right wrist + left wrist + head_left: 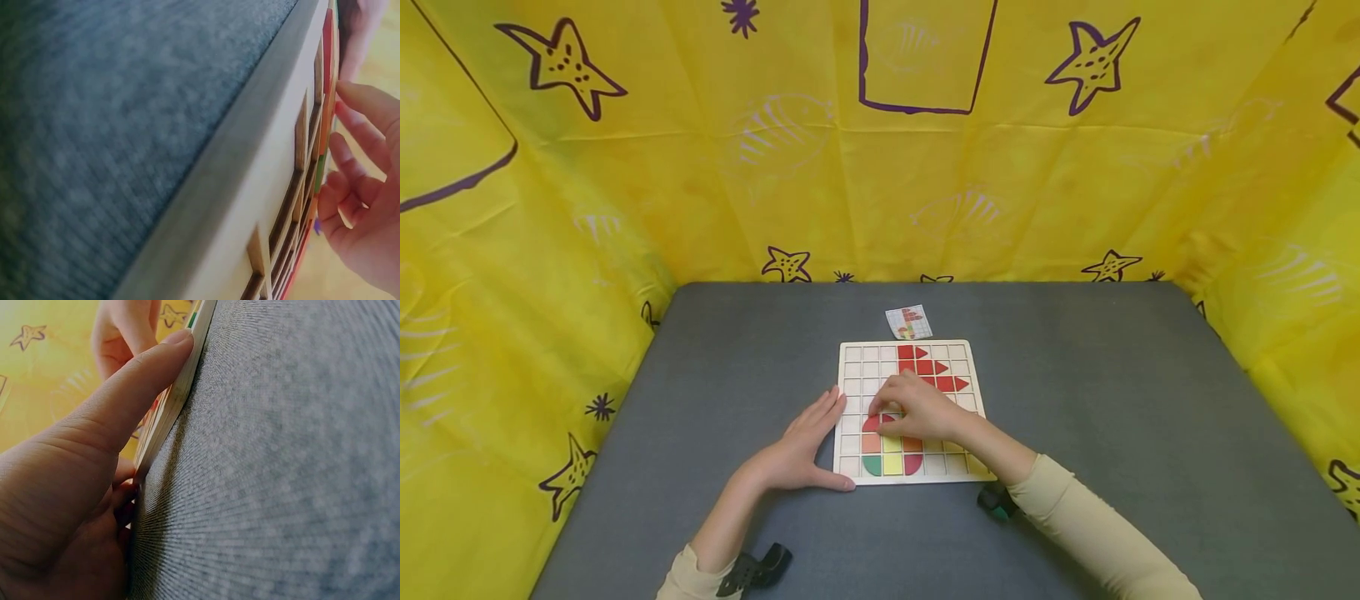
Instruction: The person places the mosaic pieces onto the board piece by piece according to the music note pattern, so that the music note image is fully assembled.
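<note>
A square wooden grid board (pixel 853 367) lies on the table with coloured flat pieces in its cells. My left hand (pixel 805 446) rests along its left side, thumb at the near left corner, fingers extended. In the left wrist view the thumb (pixel 150 369) lies on the board's edge. Over the board's lower middle, my right hand (pixel 921 408) has thumb and forefinger at a red rounded-corner piece (pixel 870 425), pinching it at its cell. Below are an orange square (pixel 870 444), a green rounded piece (pixel 872 465) and a yellow square (pixel 892 463). The right hand covers several cells.
A small pattern card (pixel 909 322) lies just beyond the board. Red squares and triangles (pixel 941 367) form stepped rows at the board's upper right. The grey table (pixel 760 350) meets yellow patterned cloth (pixel 850 192) at the back and sides. Black wrist cameras sit below both forearms.
</note>
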`<state>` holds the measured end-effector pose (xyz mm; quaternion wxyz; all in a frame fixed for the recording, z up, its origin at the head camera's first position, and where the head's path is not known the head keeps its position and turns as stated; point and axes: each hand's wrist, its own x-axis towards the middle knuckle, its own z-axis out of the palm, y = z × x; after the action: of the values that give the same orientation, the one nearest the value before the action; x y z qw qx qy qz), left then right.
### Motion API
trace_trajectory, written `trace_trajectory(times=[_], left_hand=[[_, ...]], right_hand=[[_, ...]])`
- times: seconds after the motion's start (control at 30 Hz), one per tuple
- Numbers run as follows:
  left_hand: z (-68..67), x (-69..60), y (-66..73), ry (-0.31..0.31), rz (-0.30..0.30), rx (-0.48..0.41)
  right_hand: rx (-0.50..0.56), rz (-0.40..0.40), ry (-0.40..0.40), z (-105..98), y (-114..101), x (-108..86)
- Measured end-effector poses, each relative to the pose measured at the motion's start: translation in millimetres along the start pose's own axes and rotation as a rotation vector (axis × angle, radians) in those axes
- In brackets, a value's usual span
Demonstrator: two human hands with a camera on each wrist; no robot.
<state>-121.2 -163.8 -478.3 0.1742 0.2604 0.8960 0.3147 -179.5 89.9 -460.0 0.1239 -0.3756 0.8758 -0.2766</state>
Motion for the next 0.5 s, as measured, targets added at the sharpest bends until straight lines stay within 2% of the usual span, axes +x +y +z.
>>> trace_trajectory(times=[0.27,0.37,0.5], left_hand=[[-0.4,-0.6,0.1,0.0,-0.012,0.004],[-0.4,-1.1,0.7,0.008,-0.014,0.002],[0.5,-1.7,0.3,0.021,-0.017,0.002]], right_hand=[[0.02,-0.018,0.038,0,1,-4.0],[0.064,-0.021,0.098,-4,4,-11.5],[0.114,-0.001,0.231,-13,14,-28.6]])
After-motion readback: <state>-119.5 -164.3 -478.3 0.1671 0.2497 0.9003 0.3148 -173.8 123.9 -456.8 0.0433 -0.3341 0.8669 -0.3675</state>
